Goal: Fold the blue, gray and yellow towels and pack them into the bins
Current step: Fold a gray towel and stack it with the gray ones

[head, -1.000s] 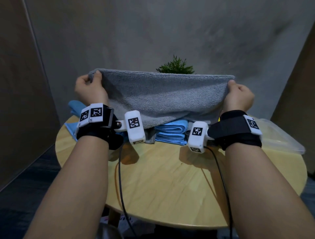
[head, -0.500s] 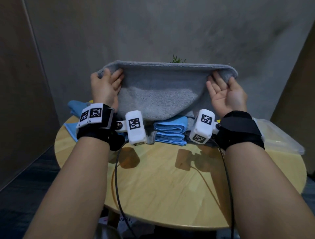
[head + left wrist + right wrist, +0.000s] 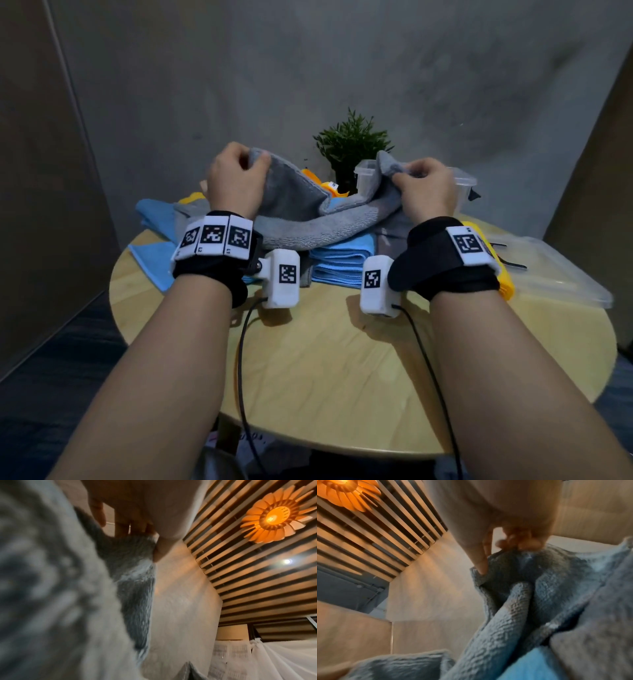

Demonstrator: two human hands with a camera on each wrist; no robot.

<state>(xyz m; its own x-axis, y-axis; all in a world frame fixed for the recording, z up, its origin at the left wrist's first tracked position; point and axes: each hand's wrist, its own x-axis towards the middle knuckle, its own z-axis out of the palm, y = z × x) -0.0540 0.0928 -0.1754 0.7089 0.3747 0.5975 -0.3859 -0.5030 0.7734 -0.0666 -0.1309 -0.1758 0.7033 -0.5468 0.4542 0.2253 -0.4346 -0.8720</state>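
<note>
Our left hand (image 3: 236, 183) pinches one upper corner of the fluffy gray terry towel (image 3: 308, 219), thumb and curled fingers (image 3: 123, 528) closed on its edge. Our right hand (image 3: 426, 192) grips the opposite corner the same way, fingertips (image 3: 518, 543) bunching the cloth. The towel sags between our hands, its middle draped over a stack of folded light-blue towels (image 3: 337, 265) on the round pale wooden table (image 3: 325, 370). Behind the drape lie crumpled yellow towels (image 3: 323, 183). A clear plastic bin (image 3: 460, 183) stands just beyond our right hand, beside a small green potted plant (image 3: 351, 144). A clear plastic lid (image 3: 555, 270) lies at the table's right edge.
</note>
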